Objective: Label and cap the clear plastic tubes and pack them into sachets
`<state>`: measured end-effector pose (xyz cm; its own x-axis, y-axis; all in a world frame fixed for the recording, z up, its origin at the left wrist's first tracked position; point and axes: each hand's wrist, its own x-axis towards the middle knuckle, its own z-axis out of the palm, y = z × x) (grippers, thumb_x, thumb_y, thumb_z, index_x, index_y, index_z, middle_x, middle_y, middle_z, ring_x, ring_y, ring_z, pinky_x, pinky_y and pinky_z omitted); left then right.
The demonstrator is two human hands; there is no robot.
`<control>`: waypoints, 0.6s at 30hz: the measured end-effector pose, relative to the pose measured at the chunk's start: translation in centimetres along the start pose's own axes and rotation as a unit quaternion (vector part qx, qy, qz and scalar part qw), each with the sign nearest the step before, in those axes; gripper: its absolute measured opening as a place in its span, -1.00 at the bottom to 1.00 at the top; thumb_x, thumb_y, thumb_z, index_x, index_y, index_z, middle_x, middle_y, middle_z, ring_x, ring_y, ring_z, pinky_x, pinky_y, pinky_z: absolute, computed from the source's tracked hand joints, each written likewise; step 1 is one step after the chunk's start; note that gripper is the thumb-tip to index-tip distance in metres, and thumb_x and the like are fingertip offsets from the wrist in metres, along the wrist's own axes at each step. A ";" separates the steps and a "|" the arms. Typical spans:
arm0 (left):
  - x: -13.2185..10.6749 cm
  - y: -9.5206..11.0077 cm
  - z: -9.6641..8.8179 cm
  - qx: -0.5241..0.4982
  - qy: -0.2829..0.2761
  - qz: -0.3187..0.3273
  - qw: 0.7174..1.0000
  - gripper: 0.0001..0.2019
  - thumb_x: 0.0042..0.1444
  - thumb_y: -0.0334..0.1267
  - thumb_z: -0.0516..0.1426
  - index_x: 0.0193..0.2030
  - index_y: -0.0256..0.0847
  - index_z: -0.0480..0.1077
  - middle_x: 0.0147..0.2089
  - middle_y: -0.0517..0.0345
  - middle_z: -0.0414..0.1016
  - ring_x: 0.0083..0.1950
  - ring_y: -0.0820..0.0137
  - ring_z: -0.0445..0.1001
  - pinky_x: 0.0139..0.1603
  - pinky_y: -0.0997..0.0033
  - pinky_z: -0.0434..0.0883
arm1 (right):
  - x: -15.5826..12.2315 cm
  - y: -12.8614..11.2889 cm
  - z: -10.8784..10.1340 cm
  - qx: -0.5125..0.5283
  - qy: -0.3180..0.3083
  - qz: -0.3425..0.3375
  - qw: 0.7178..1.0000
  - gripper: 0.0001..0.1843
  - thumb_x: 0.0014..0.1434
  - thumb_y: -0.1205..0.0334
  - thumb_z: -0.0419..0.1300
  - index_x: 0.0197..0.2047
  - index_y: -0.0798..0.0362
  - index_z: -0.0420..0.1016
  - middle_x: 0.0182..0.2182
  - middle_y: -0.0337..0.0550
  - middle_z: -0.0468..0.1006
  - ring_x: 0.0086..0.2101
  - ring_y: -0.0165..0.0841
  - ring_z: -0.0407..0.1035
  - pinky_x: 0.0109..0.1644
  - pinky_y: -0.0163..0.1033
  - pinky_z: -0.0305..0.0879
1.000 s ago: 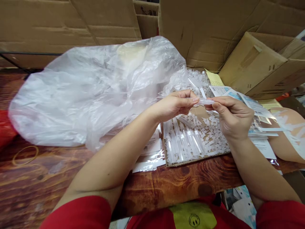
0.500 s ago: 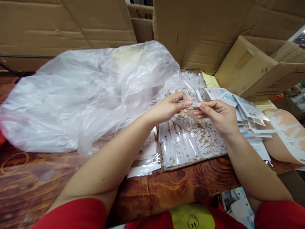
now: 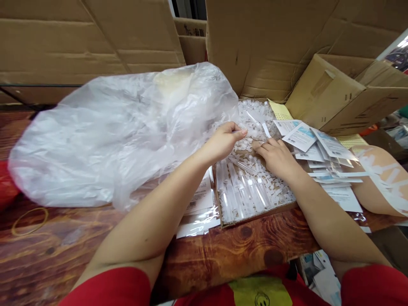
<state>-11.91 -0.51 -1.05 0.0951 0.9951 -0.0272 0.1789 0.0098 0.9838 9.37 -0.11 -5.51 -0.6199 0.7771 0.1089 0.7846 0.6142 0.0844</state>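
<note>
My left hand (image 3: 225,142) is closed in a pinch on a thin clear plastic tube, held just above a flat cardboard tray (image 3: 255,214). My right hand (image 3: 276,157) reaches down with curled fingers into the small clear plastic caps (image 3: 280,193) heaped in that tray; what its fingertips hold, if anything, is hidden. Several clear tubes (image 3: 245,191) lie side by side in the tray's near part. More clear caps (image 3: 255,114) are piled at the tray's far end.
A big crumpled clear plastic bag (image 3: 117,131) covers the wooden table (image 3: 63,246) on the left. Printed sachets (image 3: 318,148) and label sheets (image 3: 382,178) lie to the right, packets (image 3: 199,208) beside the tray. Cardboard boxes (image 3: 331,93) stand behind. A rubber band (image 3: 28,221) lies at left.
The two hands held one tube between them; they have parted and sunk toward the tray. The left keeps the tube, the right has gone down into the caps.
</note>
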 end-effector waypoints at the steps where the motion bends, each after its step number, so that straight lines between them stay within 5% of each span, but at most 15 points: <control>1: 0.0 0.0 0.0 0.002 -0.006 -0.001 1.000 -0.71 0.25 -0.31 0.22 -0.46 -0.20 0.25 -0.51 0.31 0.21 -0.46 0.48 0.11 -0.35 0.38 0.05 | -0.1 0.0 -0.1 0.011 0.014 -0.006 1.000 -0.59 0.25 0.56 0.02 0.00 0.17 0.61 -0.16 0.14 0.66 0.00 0.02 0.40 0.06 0.12 0.32; 5: 0.1 -0.2 -0.1 -0.023 -0.030 0.003 0.999 -0.72 0.23 -0.31 0.23 -0.47 -0.21 0.26 -0.52 0.30 0.21 -0.47 0.50 0.11 -0.37 0.39 0.05 | -1.0 0.0 -0.8 0.176 0.193 -0.002 0.965 -0.80 0.22 0.45 0.17 -0.13 0.10 0.57 -0.20 0.05 0.64 -0.13 -0.12 0.49 -0.01 0.01 0.44; 8: -0.1 -0.3 0.1 -0.061 -0.074 0.005 0.995 -0.72 0.22 -0.26 0.23 -0.46 -0.21 0.26 -0.54 0.30 0.18 -0.50 0.51 0.10 -0.40 0.41 0.03 | -1.3 -0.4 -1.4 0.380 0.341 0.058 0.858 -0.86 0.22 0.26 0.32 -0.13 -0.01 0.53 -0.21 -0.11 0.66 -0.22 -0.25 0.55 -0.10 -0.10 0.51; 11: -0.4 -0.4 0.4 -0.090 -0.132 0.010 0.987 -0.72 0.19 -0.19 0.23 -0.45 -0.21 0.27 -0.54 0.30 0.17 -0.51 0.52 0.09 -0.41 0.43 0.02 | -1.3 -0.9 -1.7 0.500 0.367 0.072 0.781 -0.81 0.16 0.24 0.39 -0.13 -0.05 0.59 -0.20 -0.17 0.69 -0.20 -0.30 0.58 -0.08 -0.13 0.55; 18: -1.1 -0.3 0.9 -0.074 -0.178 0.030 0.981 -0.58 0.07 0.08 0.32 -0.39 -0.20 0.30 -0.51 0.31 0.18 -0.47 0.51 0.10 -0.41 0.44 0.04 | -1.8 -1.2 -2.5 0.510 0.351 0.061 0.783 -0.89 0.13 0.22 0.43 -0.22 -0.08 0.70 -0.20 -0.14 0.73 -0.16 -0.25 0.61 -0.02 -0.02 0.59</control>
<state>-11.20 -1.69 -1.44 0.4417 0.8972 -0.0019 0.0214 -0.0084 0.9997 9.54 -2.56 -3.34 -0.1052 0.7915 0.6020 0.2063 0.6096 -0.7654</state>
